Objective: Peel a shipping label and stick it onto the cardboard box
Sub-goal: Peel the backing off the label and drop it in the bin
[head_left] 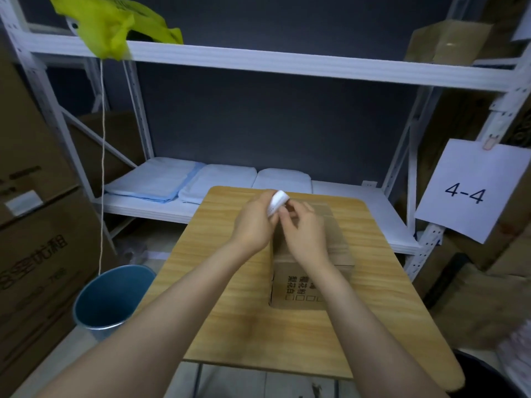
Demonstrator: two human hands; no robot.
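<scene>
A brown cardboard box (311,278) with black printed characters on its near face stands on a small wooden table (230,317). Above the box's top, both hands meet around a curled white shipping label (276,201). My left hand (253,225) pinches the label from the left, its fingers wrapped around the curl. My right hand (306,229) has its fingertips at the label's lower right edge. Most of the box's top is hidden by my hands.
A blue bin (110,300) stands on the floor left of the table. White metal shelving (258,64) behind holds folded pale-blue cloths (161,182). Large cardboard cartons (37,225) are stacked at the left, with a "4-4" sign (468,191) at the right.
</scene>
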